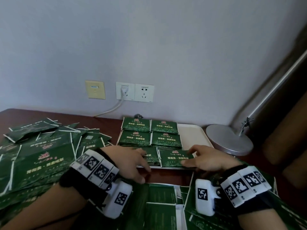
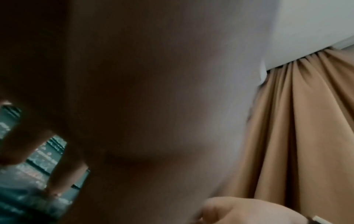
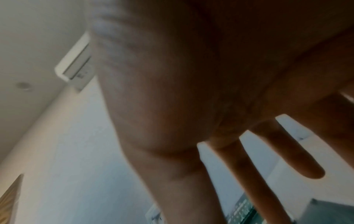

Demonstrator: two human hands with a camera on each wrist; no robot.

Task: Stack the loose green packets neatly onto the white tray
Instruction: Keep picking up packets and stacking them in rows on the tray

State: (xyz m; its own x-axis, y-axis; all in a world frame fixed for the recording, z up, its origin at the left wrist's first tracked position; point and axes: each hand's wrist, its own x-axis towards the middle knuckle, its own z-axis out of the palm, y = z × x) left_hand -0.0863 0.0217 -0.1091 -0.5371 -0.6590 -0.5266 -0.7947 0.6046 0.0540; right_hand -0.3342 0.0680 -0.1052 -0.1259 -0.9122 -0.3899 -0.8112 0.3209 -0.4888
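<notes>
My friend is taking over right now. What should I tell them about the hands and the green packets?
Left hand: open, fingers lying on the near-left stack.
Right hand: pinching a green packet over the white tray, near edge.
Done: four neat stacks at the tray's back left, a front row started.
Left: set this packet down square, then bring over the loose pile on the left and the packets nearest you.
</notes>
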